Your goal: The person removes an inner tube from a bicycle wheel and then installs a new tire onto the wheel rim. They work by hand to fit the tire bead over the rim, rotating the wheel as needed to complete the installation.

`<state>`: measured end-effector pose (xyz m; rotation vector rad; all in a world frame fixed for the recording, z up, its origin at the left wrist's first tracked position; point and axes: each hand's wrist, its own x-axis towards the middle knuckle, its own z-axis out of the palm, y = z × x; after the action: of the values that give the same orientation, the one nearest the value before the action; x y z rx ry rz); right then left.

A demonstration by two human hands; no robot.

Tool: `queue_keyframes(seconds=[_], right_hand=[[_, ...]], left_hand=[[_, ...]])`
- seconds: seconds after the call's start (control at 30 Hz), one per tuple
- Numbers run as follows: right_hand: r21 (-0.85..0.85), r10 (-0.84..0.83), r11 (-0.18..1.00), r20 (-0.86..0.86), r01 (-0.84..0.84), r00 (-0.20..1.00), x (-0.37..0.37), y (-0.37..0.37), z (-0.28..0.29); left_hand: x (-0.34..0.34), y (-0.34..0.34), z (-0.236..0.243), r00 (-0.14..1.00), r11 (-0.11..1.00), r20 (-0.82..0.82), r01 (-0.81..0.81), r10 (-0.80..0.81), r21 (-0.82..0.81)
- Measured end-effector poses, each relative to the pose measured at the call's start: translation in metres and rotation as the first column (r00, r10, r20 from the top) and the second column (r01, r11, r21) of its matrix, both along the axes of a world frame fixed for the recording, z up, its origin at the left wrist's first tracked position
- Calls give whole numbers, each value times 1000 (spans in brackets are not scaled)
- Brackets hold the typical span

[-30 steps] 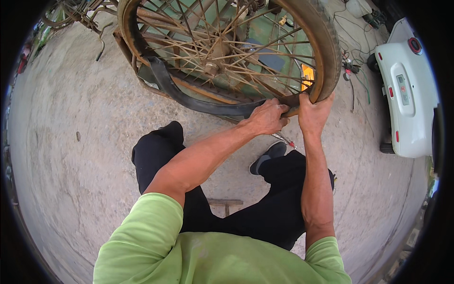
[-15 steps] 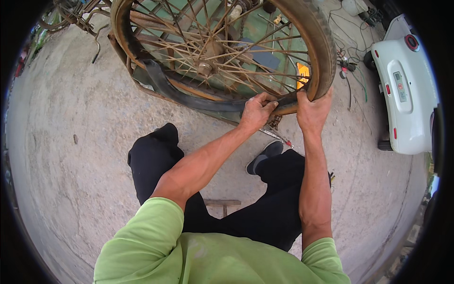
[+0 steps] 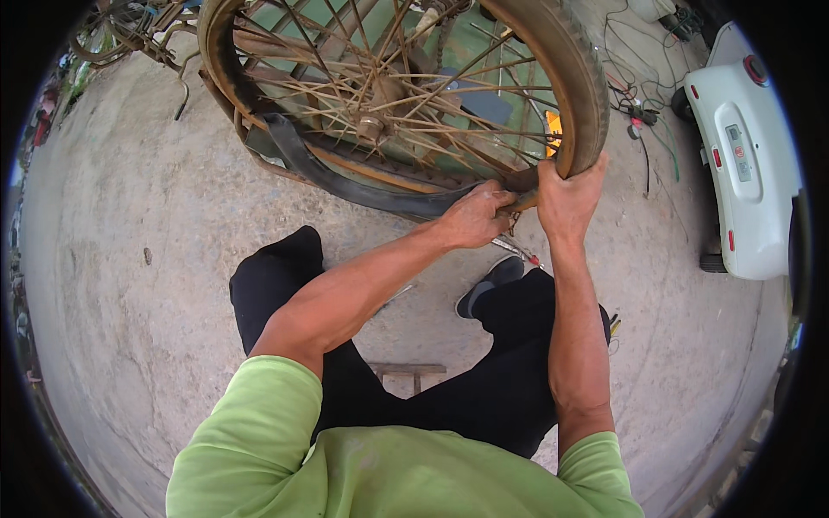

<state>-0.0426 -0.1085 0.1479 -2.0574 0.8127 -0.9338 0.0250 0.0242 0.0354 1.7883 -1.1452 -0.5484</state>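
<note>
Spoked wheel (image 3: 373,128) rusty brown; black inner tube (image 3: 345,186) bowed outside rim (image 3: 371,168).

You are in what appears to be an outdoor repair yard, indicated by rough grey concrete ground (image 3: 155,328), a rusty spoked metal wheel (image 3: 371,129), tangled thin cables (image 3: 641,114) and a white car (image 3: 767,194).

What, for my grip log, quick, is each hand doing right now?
Left hand: closed, holding the black inner tube at the wheel's near edge.
Right hand: closed, gripping the tire at lower right.
</note>
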Motion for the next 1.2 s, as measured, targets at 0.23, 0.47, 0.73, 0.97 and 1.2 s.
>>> queue_keyframes(seconds=[0.23, 0.47, 0.73, 0.97, 1.2], right_hand=[[-44, 46, 998, 5, -46, 999, -1, -4, -2], [63, 33, 997, 30, -35, 999, -15, 6, -34], [74, 16, 997, 65, -21, 998, -14, -2, -37], [49, 59, 997, 54, -62, 997, -13, -8, -35], [34, 97, 995, 39, -98, 995, -12, -8, -21]], left_hand=[[-8, -19, 5, 993, 992, 61, -109, 105, 64], [-11, -13, 24, 968, 993, -233, -107, 94, -45], [-13, -3, 46, 813, 953, -581, -158, -23, -259], [-5, 22, 16, 615, 910, -749, -412, 247, -37], [-23, 13, -19, 461, 904, -839, -420, 288, 79]])
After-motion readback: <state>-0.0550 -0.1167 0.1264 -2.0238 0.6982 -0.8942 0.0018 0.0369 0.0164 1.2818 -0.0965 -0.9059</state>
